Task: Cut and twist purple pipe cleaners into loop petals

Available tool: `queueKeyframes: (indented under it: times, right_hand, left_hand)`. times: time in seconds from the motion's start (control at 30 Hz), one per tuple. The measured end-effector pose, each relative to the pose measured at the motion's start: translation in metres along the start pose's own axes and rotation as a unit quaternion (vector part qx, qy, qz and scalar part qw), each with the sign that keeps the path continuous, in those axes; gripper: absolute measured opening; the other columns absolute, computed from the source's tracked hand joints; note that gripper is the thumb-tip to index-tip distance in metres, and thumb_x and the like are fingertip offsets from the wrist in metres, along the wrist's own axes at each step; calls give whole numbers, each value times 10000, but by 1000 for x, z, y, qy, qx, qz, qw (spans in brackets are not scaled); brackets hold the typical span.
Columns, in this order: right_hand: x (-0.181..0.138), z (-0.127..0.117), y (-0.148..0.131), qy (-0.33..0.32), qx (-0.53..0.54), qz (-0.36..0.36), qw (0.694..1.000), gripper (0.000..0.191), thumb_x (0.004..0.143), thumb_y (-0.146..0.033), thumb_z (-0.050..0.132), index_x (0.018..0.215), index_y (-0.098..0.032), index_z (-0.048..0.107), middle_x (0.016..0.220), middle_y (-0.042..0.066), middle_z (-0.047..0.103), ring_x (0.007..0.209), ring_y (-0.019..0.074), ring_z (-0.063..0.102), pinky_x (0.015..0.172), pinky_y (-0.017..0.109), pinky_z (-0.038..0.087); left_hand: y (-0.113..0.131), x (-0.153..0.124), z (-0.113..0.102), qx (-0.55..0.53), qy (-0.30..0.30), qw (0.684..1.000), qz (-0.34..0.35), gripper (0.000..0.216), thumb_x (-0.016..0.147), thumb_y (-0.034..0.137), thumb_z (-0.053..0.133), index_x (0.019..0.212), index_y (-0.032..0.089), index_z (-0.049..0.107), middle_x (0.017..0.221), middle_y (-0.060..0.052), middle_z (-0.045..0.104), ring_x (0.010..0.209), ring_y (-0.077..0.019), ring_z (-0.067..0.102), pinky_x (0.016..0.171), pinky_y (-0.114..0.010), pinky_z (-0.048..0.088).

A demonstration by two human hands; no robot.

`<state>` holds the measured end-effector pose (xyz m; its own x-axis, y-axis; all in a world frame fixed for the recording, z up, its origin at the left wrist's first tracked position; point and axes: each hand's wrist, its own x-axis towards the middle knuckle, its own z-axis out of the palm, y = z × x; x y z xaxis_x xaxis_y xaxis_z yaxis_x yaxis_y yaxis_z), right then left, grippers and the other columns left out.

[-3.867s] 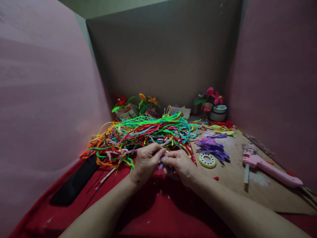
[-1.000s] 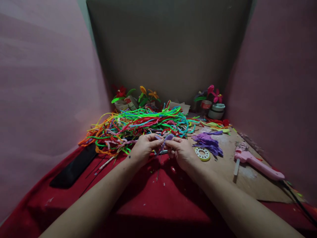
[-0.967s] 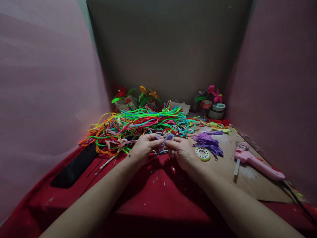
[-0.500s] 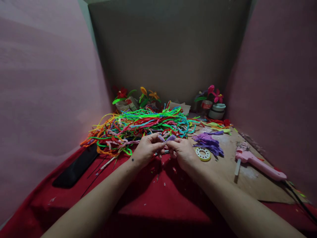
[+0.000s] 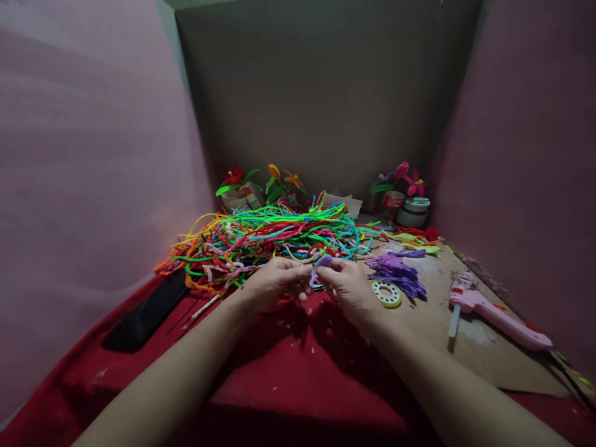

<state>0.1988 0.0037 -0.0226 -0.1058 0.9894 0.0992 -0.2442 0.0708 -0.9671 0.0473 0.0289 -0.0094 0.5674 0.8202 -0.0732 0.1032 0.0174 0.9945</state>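
My left hand (image 5: 274, 282) and my right hand (image 5: 348, 287) meet just in front of a heap of coloured pipe cleaners (image 5: 288, 230). A bent purple pipe cleaner (image 5: 321, 263) is pinched in the right fingers, its curve rising above them. The left thumb and finger are closed at its lower left side; their exact hold is partly hidden. Under the fingers a small dark metal tool (image 5: 318, 287) shows only in part. Beside my right hand lie a bundle of purple pipe cleaners (image 5: 398, 273) and a roll of tape (image 5: 386, 293).
A pink glue gun (image 5: 500, 320) with its cord rests on a brown board (image 5: 475, 366) at the right. A black phone-like slab (image 5: 144, 316) lies left on the red cloth (image 5: 274, 403). Pipe-cleaner flowers (image 5: 293, 180) and a lidded jar (image 5: 413, 212) stand at the back.
The purple pipe cleaner has turned from two loops spread between both hands to one upright curve by the right fingers. The left hand has rotated slightly. The whole view has shifted a little.
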Motion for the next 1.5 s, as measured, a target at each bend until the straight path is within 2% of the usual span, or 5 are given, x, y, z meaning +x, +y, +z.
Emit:
queueKeyframes:
  times: [0.27, 0.5, 0.83, 1.03, 1.5]
  right_hand:
    - [-3, 1, 2, 22, -59, -21, 998, 111, 624, -231, 589, 670, -130, 581, 495, -62, 452, 437, 48, 304, 422, 197, 214]
    - [0, 5, 5, 28, 152, 147, 977, 198, 549, -200, 594, 476, -160, 414, 415, -74, 324, 365, 23, 198, 378, 202, 102]
    - [2, -7, -6, -106, 144, 91, 980, 277, 615, -254, 637, 494, -165, 404, 376, -91, 283, 345, 26, 182, 370, 204, 111]
    - [-3, -4, -6, -74, -25, 2, 997, 147, 668, -263, 622, 637, -127, 573, 495, -33, 518, 420, 48, 377, 425, 191, 258]
    - [-2, 4, -2, 5, -10, 11, 1000, 159, 604, -282, 655, 614, -136, 592, 504, -40, 489, 435, 58, 348, 419, 204, 244]
  left_hand:
    - [1, -6, 9, 201, 61, 973, 100, 189, 766, 256, 488, 650, 122, 554, 540, 27, 474, 467, -66, 408, 474, -200, 298]
    - [-7, -12, 14, 721, 165, 549, 389, 153, 838, 183, 424, 798, 150, 567, 692, -35, 560, 668, -154, 499, 673, -324, 350]
    - [-7, 1, -7, -8, 67, 996, 58, 256, 800, 353, 480, 830, 112, 564, 682, -28, 575, 548, -94, 521, 512, -213, 407]
    - [-4, -6, -4, -101, -147, 983, -46, 380, 767, 468, 485, 808, 97, 558, 626, -61, 589, 445, -109, 522, 410, -210, 384]
    - [-7, -11, 14, 434, 100, 881, 162, 300, 879, 250, 311, 728, 149, 549, 655, -7, 591, 595, -104, 531, 559, -187, 396]
